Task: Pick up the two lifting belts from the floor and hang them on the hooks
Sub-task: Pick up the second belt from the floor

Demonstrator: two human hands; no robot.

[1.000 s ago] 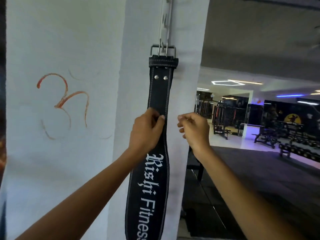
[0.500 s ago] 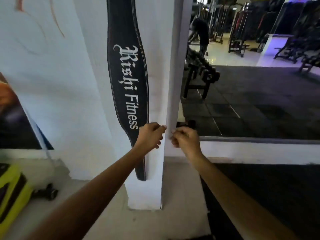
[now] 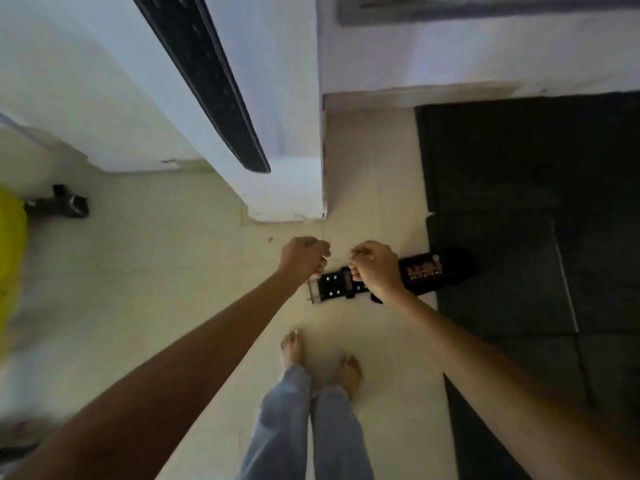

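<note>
One black lifting belt (image 3: 207, 81) hangs down the white pillar (image 3: 287, 192); only its holed tail end shows at the top of the head view. A second black belt (image 3: 433, 271) with red lettering lies flat on the floor, with its metal buckle (image 3: 313, 291) at the left end. My left hand (image 3: 303, 258) hovers over the buckle end with fingers curled. My right hand (image 3: 375, 268) is over the belt's middle, fingers also curled. Neither hand visibly grips the belt, and the stretch beneath them is hidden.
Dark rubber mats (image 3: 502, 202) cover the floor on the right, and the belt's far end rests on them. A yellow object (image 3: 10, 254) and a black piece (image 3: 65, 204) sit at the left. My bare feet (image 3: 292, 348) stand on pale tiles just behind the belt.
My view has dropped from the hung belt's buckle down the pillar to the floor. Both hands have left the hanging belt and come down over the second belt.
</note>
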